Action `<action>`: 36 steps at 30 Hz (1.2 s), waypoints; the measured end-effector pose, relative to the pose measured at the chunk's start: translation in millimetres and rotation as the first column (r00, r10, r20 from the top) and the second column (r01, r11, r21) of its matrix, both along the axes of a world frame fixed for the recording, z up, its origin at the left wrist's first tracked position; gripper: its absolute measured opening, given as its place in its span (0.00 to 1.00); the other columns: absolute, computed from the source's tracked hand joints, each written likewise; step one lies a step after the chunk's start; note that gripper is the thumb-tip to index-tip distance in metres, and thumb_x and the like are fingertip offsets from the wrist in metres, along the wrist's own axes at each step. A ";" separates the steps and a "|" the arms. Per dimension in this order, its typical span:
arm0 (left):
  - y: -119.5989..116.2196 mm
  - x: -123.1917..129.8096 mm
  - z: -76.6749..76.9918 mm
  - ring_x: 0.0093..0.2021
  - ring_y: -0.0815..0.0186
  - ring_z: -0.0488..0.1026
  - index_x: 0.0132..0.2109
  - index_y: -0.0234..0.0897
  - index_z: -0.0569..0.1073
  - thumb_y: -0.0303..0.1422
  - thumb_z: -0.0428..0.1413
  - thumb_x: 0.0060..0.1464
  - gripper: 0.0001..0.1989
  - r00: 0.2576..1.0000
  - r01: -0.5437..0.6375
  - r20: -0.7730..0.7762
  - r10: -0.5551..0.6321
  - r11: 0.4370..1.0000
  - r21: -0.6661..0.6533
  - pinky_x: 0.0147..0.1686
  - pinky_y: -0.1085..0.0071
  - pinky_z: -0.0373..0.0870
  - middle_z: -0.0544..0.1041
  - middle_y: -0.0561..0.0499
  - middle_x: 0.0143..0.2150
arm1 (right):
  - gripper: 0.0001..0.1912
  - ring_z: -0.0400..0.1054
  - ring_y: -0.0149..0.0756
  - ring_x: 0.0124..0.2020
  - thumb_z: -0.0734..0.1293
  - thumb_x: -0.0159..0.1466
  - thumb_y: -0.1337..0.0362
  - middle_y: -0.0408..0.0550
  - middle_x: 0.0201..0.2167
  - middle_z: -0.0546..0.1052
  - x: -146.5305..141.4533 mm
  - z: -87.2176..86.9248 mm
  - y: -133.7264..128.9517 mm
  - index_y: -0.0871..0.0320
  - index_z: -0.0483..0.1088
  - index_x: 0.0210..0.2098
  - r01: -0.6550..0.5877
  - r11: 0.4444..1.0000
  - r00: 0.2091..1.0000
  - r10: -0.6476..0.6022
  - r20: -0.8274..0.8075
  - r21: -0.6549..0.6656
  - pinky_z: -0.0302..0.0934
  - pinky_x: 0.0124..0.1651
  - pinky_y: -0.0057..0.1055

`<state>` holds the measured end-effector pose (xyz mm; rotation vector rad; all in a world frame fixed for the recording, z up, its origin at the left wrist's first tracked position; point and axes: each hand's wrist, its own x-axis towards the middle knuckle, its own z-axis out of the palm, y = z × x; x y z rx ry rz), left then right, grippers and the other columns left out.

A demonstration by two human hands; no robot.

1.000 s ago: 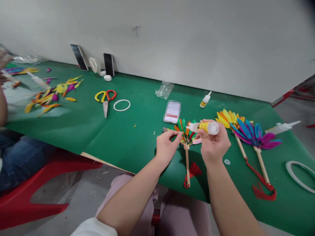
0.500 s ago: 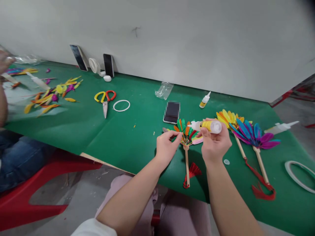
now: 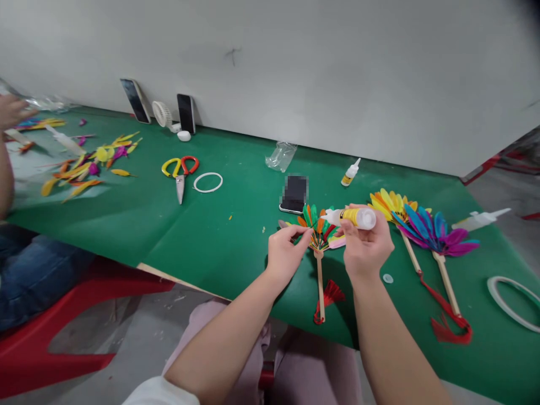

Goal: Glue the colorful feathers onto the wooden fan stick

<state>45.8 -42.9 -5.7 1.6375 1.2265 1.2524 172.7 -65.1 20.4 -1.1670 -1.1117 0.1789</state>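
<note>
A feather fan with green, orange and pink feathers, a wooden handle and a red tassel lies on the green table in front of me. My left hand pinches at its left feathers; a thin dark piece shows at the fingertips, too small to make out fully. My right hand is closed round a glue bottle with a yellow label, tilted on its side, its nozzle pointing left, close to my left fingertips. Right of it lie a yellow fan and a blue and purple fan.
Behind the fan are a phone, a plastic bag and a small bottle. Scissors and a white ring lie left, beyond them loose feathers near another person's hand. A tape roll is far right.
My right hand and the glue bottle have shifted very slightly left. My left hand has barely moved. At the far left, the other person's hand has moved a little.
</note>
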 end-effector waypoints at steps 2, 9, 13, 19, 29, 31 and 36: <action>0.0 0.5 -0.1 0.25 0.72 0.69 0.29 0.36 0.75 0.36 0.54 0.48 0.09 1.000 -0.005 0.003 0.005 1.000 0.004 0.29 0.75 0.65 0.76 0.52 0.26 | 0.15 0.68 0.33 0.30 0.68 0.52 0.62 0.47 0.34 0.68 0.2 -0.5 0.1 0.56 0.67 0.39 0.005 1.000 1.000 -0.005 0.004 -0.005 0.64 0.22 0.27; 0.2 0.6 -0.1 0.26 0.71 0.70 0.30 0.37 0.75 0.36 0.53 0.48 0.09 1.000 0.001 0.010 -0.001 1.000 0.001 0.30 0.75 0.66 0.76 0.53 0.27 | 0.15 0.68 0.35 0.32 0.68 0.51 0.62 0.47 0.34 0.69 1.5 -0.8 1.1 0.55 0.67 0.39 0.058 0.998 0.998 -0.057 0.018 -0.014 0.65 0.25 0.29; 0.5 -0.2 0.4 0.27 0.70 0.70 0.30 0.37 0.75 0.36 0.53 0.48 0.09 1.000 0.020 0.000 -0.020 1.000 -0.010 0.30 0.74 0.67 0.76 0.52 0.27 | 0.15 0.68 0.34 0.31 0.69 0.50 0.62 0.47 0.33 0.68 1.6 -0.2 3.3 0.55 0.68 0.38 0.086 0.996 0.996 -0.086 -0.008 0.006 0.65 0.23 0.29; 0.8 -0.1 -1.6 0.27 0.70 0.71 0.30 0.37 0.74 0.37 0.53 0.48 0.09 1.000 0.023 0.007 -0.023 1.000 -0.015 0.31 0.74 0.67 0.76 0.52 0.27 | 0.15 0.67 0.32 0.28 0.69 0.50 0.61 0.47 0.34 0.68 0.3 1.6 3.7 0.55 0.67 0.37 0.080 0.996 0.996 -0.079 -0.046 0.025 0.64 0.19 0.27; 0.0 0.6 -1.5 0.27 0.70 0.71 0.29 0.37 0.74 0.36 0.53 0.48 0.09 0.999 0.011 0.041 -0.010 1.000 -0.025 0.31 0.74 0.67 0.75 0.52 0.26 | 0.15 0.68 0.34 0.29 0.69 0.50 0.61 0.47 0.33 0.69 -2.6 3.1 3.9 0.55 0.67 0.37 0.060 0.998 0.994 -0.058 -0.096 0.014 0.64 0.19 0.27; -0.3 0.3 -0.7 0.27 0.69 0.71 0.30 0.37 0.74 0.37 0.53 0.48 0.09 0.999 0.019 0.043 -0.018 0.999 -0.029 0.31 0.73 0.67 0.75 0.52 0.26 | 0.15 0.68 0.34 0.28 0.69 0.49 0.61 0.47 0.33 0.69 -3.4 3.2 3.8 0.56 0.67 0.36 0.052 0.998 0.991 -0.049 -0.121 0.018 0.63 0.19 0.27; -0.8 0.2 0.1 0.28 0.69 0.71 0.31 0.37 0.74 0.37 0.52 0.49 0.09 0.998 0.026 0.056 -0.024 0.999 -0.039 0.32 0.73 0.67 0.75 0.52 0.27 | 0.15 0.69 0.35 0.30 0.69 0.49 0.61 0.47 0.32 0.70 -4.3 4.6 3.5 0.56 0.68 0.36 0.030 0.999 0.989 -0.027 -0.144 0.020 0.63 0.19 0.26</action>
